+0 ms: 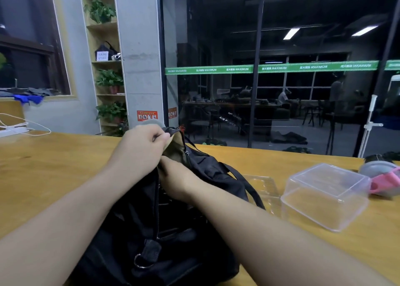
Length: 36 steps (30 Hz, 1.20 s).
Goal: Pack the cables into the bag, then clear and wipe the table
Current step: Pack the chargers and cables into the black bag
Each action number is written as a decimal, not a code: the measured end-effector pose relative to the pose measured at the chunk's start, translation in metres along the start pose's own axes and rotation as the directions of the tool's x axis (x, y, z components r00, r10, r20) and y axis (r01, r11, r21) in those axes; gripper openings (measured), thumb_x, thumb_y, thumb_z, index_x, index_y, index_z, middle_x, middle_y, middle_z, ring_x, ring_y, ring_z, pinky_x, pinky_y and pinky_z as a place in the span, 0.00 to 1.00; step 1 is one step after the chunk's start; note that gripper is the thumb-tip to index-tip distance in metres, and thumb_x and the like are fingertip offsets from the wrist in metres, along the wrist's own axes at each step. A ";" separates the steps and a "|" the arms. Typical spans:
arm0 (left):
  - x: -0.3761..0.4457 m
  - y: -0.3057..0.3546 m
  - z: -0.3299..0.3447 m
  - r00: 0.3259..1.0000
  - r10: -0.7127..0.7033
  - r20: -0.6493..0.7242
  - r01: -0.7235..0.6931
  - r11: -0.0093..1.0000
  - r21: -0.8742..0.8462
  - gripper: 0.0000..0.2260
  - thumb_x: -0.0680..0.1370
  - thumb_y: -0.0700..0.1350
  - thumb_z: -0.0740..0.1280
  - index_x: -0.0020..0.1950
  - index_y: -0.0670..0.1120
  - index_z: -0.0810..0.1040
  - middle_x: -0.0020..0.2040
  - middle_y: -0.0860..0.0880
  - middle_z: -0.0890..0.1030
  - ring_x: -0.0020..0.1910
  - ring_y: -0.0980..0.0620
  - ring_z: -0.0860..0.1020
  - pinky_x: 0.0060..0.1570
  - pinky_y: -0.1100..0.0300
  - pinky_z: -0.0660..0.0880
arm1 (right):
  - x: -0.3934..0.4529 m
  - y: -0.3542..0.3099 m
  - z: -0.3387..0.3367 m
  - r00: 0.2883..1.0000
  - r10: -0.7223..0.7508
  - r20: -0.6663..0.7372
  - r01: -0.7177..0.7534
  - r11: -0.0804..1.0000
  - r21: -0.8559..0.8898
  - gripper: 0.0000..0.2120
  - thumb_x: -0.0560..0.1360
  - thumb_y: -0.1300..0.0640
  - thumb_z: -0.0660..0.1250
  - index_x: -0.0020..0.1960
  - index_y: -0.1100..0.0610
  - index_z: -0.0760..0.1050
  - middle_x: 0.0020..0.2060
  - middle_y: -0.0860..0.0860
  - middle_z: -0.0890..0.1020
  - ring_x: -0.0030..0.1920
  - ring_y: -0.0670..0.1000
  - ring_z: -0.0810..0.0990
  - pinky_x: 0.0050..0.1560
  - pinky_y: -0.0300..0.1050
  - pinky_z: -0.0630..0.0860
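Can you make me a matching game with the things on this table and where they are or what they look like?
Things:
1. backpack
2. box
3. power strip
4. left hand

Descriptions:
A. see-through, right of the bag
B. white, far left on the table
C. black, in the middle
D. pinches the bag's top edge

Pairs: 1-C, 2-A, 3-B, 4-D

A black fabric backpack (173, 231) lies on the light wooden table (54, 166), its top opening held up, showing tan lining; a strap trails right.
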State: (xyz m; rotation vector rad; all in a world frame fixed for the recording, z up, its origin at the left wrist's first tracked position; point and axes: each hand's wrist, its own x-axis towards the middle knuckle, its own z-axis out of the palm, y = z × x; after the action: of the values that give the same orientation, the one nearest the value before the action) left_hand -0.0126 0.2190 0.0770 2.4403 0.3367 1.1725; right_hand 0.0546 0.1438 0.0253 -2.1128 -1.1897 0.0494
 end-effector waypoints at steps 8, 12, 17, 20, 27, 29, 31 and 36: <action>-0.029 -0.018 0.036 0.972 0.015 0.236 -0.076 0.964 0.253 0.06 0.79 0.51 0.59 0.51 0.52 0.73 0.37 0.57 0.73 0.44 0.52 0.73 0.41 0.57 0.67 | -0.029 0.054 -0.052 0.978 0.141 -0.157 -0.150 0.987 -0.052 0.19 0.72 0.67 0.56 0.53 0.51 0.79 0.52 0.48 0.82 0.55 0.49 0.78 0.58 0.45 0.75; -0.031 -0.020 0.041 0.956 0.017 0.293 -0.098 0.959 0.264 0.12 0.77 0.57 0.60 0.49 0.52 0.78 0.40 0.56 0.72 0.49 0.52 0.74 0.48 0.56 0.71 | -0.049 0.070 -0.069 0.953 0.296 -0.060 -0.301 0.917 -0.263 0.07 0.75 0.59 0.63 0.51 0.57 0.78 0.51 0.52 0.82 0.50 0.53 0.78 0.49 0.45 0.76; -0.043 -0.018 0.054 0.886 -0.079 0.457 -0.092 0.936 0.339 0.32 0.68 0.73 0.50 0.62 0.56 0.74 0.59 0.55 0.68 0.68 0.52 0.58 0.71 0.43 0.49 | -0.059 0.065 -0.057 0.916 0.394 0.073 -0.323 0.834 -0.447 0.14 0.75 0.53 0.62 0.35 0.61 0.71 0.33 0.56 0.75 0.37 0.57 0.75 0.34 0.45 0.69; -0.054 -0.023 0.061 0.848 -0.084 0.524 -0.175 0.888 0.426 0.33 0.69 0.74 0.49 0.68 0.61 0.67 0.71 0.56 0.62 0.75 0.54 0.47 0.65 0.36 0.29 | -0.061 0.058 -0.057 0.895 0.440 0.076 -0.375 0.834 -0.405 0.19 0.75 0.47 0.60 0.30 0.57 0.64 0.28 0.51 0.69 0.30 0.52 0.68 0.29 0.43 0.62; -0.057 -0.022 0.061 0.800 -0.114 0.589 -0.186 0.886 0.425 0.31 0.68 0.75 0.51 0.69 0.67 0.61 0.76 0.58 0.56 0.76 0.52 0.42 0.66 0.34 0.33 | -0.071 0.058 -0.056 0.904 0.425 0.046 -0.373 0.836 -0.403 0.19 0.75 0.56 0.61 0.30 0.57 0.58 0.26 0.52 0.62 0.26 0.52 0.60 0.27 0.43 0.56; -0.056 -0.023 0.059 0.793 -0.114 0.599 -0.187 0.890 0.417 0.27 0.71 0.72 0.52 0.69 0.67 0.60 0.76 0.59 0.56 0.76 0.52 0.42 0.67 0.35 0.34 | -0.072 0.057 -0.060 0.907 0.412 -0.085 -0.420 0.880 -0.222 0.17 0.76 0.56 0.59 0.31 0.56 0.59 0.28 0.51 0.64 0.27 0.51 0.61 0.27 0.43 0.56; -0.054 -0.025 0.058 0.778 -0.114 0.618 -0.205 0.883 0.421 0.24 0.75 0.68 0.51 0.70 0.68 0.58 0.76 0.60 0.55 0.76 0.51 0.41 0.68 0.35 0.36 | -0.073 0.053 -0.069 0.898 0.380 -0.222 -0.393 0.919 -0.019 0.15 0.78 0.56 0.56 0.33 0.56 0.61 0.29 0.50 0.65 0.29 0.49 0.63 0.28 0.43 0.57; -0.046 -0.027 0.061 0.751 -0.161 0.641 -0.172 0.889 0.424 0.19 0.78 0.64 0.47 0.70 0.70 0.57 0.75 0.62 0.55 0.76 0.51 0.39 0.67 0.34 0.35 | -0.079 0.046 -0.078 0.906 0.277 -0.319 -0.257 0.961 0.105 0.13 0.79 0.58 0.55 0.35 0.56 0.59 0.32 0.50 0.63 0.33 0.49 0.61 0.32 0.45 0.56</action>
State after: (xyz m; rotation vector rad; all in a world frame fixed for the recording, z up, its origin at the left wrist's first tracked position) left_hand 0.0058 0.2099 -0.0013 3.0684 0.4131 0.1361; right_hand 0.0709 0.0252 0.0339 -2.1137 -0.6881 -0.1401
